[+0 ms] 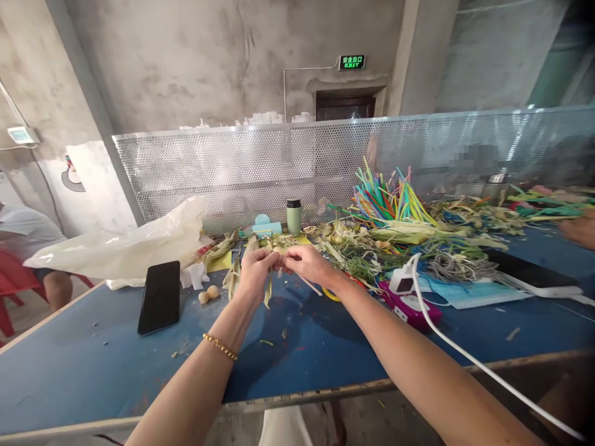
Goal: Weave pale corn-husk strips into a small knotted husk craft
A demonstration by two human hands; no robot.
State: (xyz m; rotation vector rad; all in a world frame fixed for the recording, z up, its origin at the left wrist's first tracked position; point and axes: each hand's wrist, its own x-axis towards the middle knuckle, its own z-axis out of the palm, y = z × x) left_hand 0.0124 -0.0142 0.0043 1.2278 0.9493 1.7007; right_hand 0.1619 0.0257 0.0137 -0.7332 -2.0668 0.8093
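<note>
My left hand (257, 271) and my right hand (309, 263) meet fingertip to fingertip above the blue table, both closed in a pinch. Between them is a dried corn husk (268, 292), whose pale strip hangs down beside my left hand. The fingers hide most of the piece. A thin pale strip (309, 285) slants out below my right hand; whether it belongs to the held piece I cannot tell. Left of my left hand lie small round wooden-looking beads (212, 292). More husk strips (231, 279) lie just behind them.
A black phone (159, 297) and a plastic bag (125, 248) lie left. Behind my hands stands a green bottle (294, 217). Right are coloured pipe cleaners (390, 197), tangled cords (458, 265), a purple power strip (411, 305) with a white cable, and another person's hand (580, 230).
</note>
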